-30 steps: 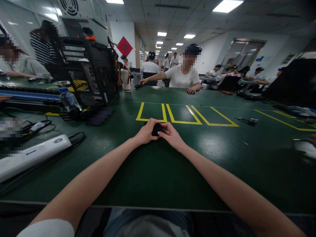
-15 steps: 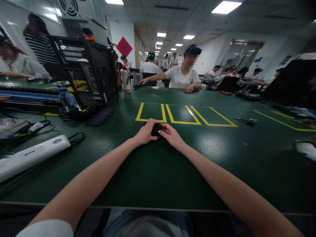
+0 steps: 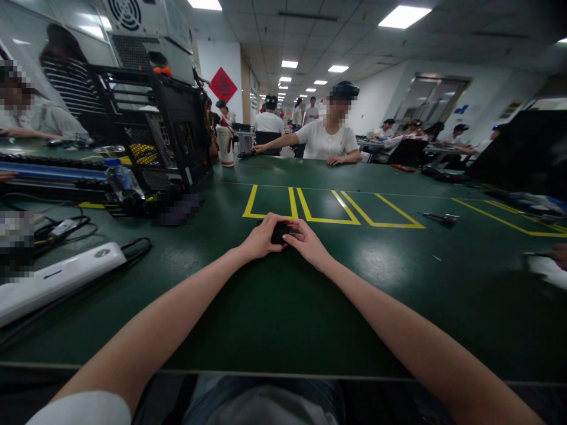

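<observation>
Between my two hands is a small black block-like object (image 3: pixel 279 234), its exact kind too dark and small to make out. My left hand (image 3: pixel 261 237) wraps round its left side, thumb toward me and fingers over the far side. From the right, my right hand (image 3: pixel 308 242) pinches it, thumb and fingertips on its edge. Both hands are over the green tabletop (image 3: pixel 274 319), just on the near side of the yellow tape outlines (image 3: pixel 330 222). The underside of the black object is hidden.
Left are a white power strip (image 3: pixel 62 280), a plastic bottle (image 3: pixel 121 180) and a black computer case (image 3: pixel 170 130). A paper cup (image 3: pixel 225 146) stands beyond. A black-handled tool (image 3: pixel 445 219) lies right. Across the table sits a person (image 3: pixel 330 139) in white.
My hands stay in place, with the black object turned slightly in the fingers. The person across the table has shifted the hand resting at the edge slightly left.
</observation>
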Demonstrator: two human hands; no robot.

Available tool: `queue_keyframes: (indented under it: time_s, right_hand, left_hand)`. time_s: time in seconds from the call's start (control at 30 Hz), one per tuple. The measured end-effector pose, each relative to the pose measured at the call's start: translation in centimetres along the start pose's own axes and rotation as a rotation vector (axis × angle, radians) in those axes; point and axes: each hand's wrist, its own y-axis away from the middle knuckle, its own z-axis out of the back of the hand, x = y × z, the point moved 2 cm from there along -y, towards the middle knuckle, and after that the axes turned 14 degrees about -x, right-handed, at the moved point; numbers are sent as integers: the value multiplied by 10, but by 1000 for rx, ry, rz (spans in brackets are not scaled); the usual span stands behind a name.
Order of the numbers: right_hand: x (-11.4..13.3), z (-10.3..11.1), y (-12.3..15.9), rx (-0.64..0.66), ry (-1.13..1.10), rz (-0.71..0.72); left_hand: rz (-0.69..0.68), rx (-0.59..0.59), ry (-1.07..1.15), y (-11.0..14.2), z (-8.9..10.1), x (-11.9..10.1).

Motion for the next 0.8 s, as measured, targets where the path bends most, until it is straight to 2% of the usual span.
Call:
queue_keyframes:
  time_s: [0.17, 0.43, 0.6, 0.8]
  right_hand:
    - [2, 0, 1, 44, -5, -10]
    - [-1, 0, -2, -50, 30, 62]
    - [6, 1, -2, -59, 53, -21]
    - [7, 6, -5, 56, 47, -58]
  left_hand:
    - [1, 5, -7, 0, 1, 0]
    - [14, -3, 2, 0, 0, -1]
    - [18, 0, 0, 0, -1, 1]
    - [17, 13, 0, 0, 2, 0]
